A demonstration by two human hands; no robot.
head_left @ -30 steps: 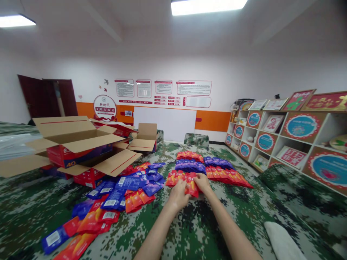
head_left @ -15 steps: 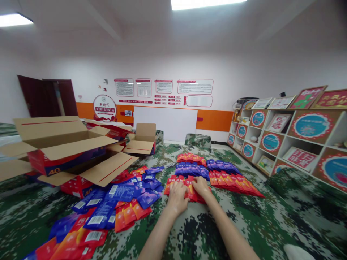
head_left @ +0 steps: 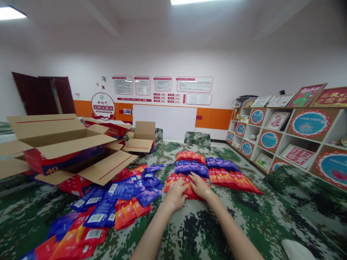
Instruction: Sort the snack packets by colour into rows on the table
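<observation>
Item: row of red packets (head_left: 170, 181), overlapped, lying mid-tabletop (head_left: 195, 231) just in front of a purple row (head_left: 189, 168); left hand (head_left: 176, 193) and right hand (head_left: 200, 187) rest on it side by side, palms down, fingers spread flat, gripping nothing. Step in hand, by judgement: pressing and squaring the row's near end; a further packet calls for a reach left to the loose heap (head_left: 121, 195) beside the open carton (head_left: 54, 139), and an edge pinch.

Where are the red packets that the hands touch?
Head view, centre: the red packets lie on the camouflage cloth under the left hand and right hand, just in front of the purple row.
</observation>
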